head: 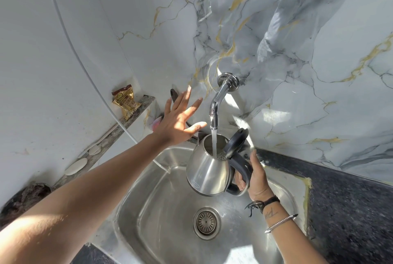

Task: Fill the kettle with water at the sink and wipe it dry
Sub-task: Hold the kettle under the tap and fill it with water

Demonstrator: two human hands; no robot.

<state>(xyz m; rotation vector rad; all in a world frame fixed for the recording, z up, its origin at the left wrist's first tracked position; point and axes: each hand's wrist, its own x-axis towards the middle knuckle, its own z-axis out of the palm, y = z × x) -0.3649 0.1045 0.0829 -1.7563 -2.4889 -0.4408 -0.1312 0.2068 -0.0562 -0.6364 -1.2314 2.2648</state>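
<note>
A steel kettle (207, 171) with a black handle hangs over the steel sink (153, 210), its black lid (236, 143) flipped open. Water runs from the chrome tap (217, 104) straight into the kettle's mouth. My right hand (254, 175) grips the kettle's handle from the right. My left hand (180, 118) is raised to the left of the tap with fingers spread, holding nothing and not touching the tap.
A marble-patterned wall rises behind the sink. A narrow ledge on the left carries a gold snack packet (126, 102), pale soap pieces (75, 167) and a pink item (157, 123). A white hose (70, 40) curves down into the sink. Dark granite counter (348, 200) lies to the right. The drain (206, 222) sits mid-basin.
</note>
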